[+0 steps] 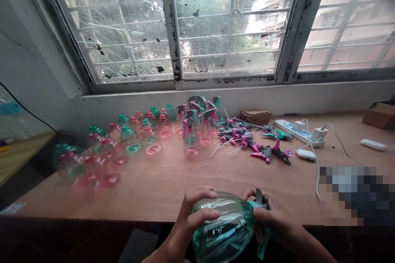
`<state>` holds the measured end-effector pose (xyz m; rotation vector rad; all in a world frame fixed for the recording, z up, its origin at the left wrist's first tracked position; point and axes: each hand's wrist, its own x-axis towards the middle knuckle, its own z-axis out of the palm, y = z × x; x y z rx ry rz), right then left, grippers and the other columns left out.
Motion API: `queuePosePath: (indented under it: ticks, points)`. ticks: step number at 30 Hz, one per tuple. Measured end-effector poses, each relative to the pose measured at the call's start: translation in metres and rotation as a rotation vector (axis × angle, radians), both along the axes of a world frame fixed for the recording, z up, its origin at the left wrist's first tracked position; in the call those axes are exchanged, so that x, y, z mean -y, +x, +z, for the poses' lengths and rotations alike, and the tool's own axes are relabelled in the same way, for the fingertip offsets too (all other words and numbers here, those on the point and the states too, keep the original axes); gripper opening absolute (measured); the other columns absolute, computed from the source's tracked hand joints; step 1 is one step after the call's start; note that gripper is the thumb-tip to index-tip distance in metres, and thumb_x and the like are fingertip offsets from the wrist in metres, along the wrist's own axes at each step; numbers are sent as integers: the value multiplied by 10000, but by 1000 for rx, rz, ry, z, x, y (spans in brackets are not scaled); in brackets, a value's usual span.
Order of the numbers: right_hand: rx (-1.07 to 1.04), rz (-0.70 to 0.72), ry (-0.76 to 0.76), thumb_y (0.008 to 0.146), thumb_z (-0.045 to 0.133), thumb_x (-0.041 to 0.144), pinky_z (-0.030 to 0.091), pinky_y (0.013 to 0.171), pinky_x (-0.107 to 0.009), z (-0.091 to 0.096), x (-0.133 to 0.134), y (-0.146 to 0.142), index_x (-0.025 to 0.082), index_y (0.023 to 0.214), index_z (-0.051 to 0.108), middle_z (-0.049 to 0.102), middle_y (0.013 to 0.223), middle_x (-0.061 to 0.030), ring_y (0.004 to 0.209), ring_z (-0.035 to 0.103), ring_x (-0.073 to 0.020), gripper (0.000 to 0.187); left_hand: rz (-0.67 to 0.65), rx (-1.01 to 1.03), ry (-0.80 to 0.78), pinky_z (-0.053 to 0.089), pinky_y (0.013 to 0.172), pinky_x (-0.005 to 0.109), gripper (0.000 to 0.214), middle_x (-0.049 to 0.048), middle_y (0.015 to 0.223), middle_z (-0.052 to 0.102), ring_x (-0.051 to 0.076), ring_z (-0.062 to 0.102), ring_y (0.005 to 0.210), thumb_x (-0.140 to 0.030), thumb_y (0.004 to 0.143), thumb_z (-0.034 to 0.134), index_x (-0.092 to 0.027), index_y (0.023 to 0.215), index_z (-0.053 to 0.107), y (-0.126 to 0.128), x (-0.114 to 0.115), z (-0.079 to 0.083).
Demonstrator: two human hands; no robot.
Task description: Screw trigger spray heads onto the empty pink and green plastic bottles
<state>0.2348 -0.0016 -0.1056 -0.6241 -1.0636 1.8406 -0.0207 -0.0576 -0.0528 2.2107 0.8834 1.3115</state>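
Left hand (191,218) is gripping the bottle (225,226), fingers wrapped round it, sideways at the near desk (173,181) edge. Right hand (271,222) fingers are pinching the trigger head (261,201) at its neck. Probably screwing it on; next needs a steady bottle and a straight twist.

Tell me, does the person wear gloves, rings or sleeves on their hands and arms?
No. The left hand and the right hand are bare: no gloves, rings or watch show. No sleeve is in view either, right down to the picture's bottom edge.
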Motion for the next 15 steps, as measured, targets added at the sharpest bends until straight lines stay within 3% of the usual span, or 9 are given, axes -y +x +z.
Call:
queuePosePath:
  ticks: [4,9,12,15]
  points:
    - [140,-13,-35,759,869,530,457,421,-185,0,-2,0,182,993,650,747,572,-18,426,656,-143,472,-73,-95,-81,500,1106,482,756,135,1469,519,398,497,1420,-430,801,835,-379,1440,434,-13,-12,6]
    - [173,-29,71,887,712,611,566,559,-319,1,-4,3,189,1084,666,792,781,-68,587,742,-223,468,147,-318,-105,377,1209,544,878,89,1542,535,378,504,1423,-453,760,877,-408,1509,421,-32,-34,6]
    - [345,-137,212,923,727,505,631,689,-426,22,-5,10,211,1217,659,799,973,-109,778,769,-293,422,218,-324,-106,369,1218,531,870,82,1586,501,354,471,1459,-485,798,837,-401,1536,382,-33,-44,-3]
    - [536,-387,434,940,707,491,620,601,-396,54,-17,12,223,1166,699,793,872,-85,679,738,-272,351,198,-342,-150,365,1228,496,708,72,1623,461,306,439,1494,-441,933,703,-393,1553,365,-32,-54,-14]
